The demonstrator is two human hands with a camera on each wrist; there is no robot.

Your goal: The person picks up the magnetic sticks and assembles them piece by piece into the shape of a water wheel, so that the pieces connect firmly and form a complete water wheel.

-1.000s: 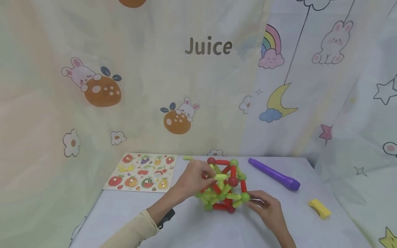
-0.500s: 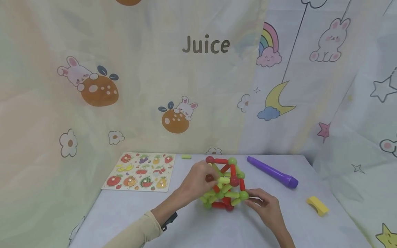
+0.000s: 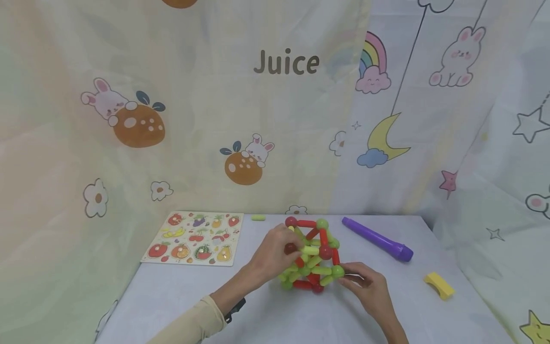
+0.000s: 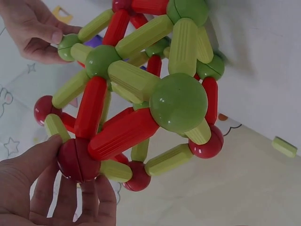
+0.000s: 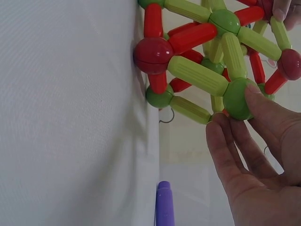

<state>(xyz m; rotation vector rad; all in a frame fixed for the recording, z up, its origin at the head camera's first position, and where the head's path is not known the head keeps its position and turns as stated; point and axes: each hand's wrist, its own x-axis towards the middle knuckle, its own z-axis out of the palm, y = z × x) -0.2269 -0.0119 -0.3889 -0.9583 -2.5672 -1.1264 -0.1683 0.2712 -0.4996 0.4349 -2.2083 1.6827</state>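
A ball-and-stick construction toy (image 3: 315,260) with red and green balls and red and yellow-green rods stands on the table in the head view. My left hand (image 3: 272,253) reaches over its left side. Seen from the left wrist, that hand's thumb and fingers hold a red ball (image 4: 77,160), the thumb tip beside a yellow-green rod (image 4: 56,127). This rod runs up to another red ball (image 4: 46,110). On the opposite side, my right hand (image 3: 369,286) pinches a green ball (image 5: 239,99) between thumb and fingers. The left hand hides part of the toy in the head view.
Behind the toy lies a loose yellow-green rod (image 3: 258,218). A fruit puzzle board (image 3: 238,239) is at the back left. To the right are a purple toy microphone (image 3: 378,239) and a yellow arched block (image 3: 439,285). A printed curtain (image 3: 193,119) borders the table.
My left hand has shifted slightly down and right, and the yellow-green rod at its fingertips now lines up with the right-hand red ball. The right hand keeps its hold; the head view shifted slightly.
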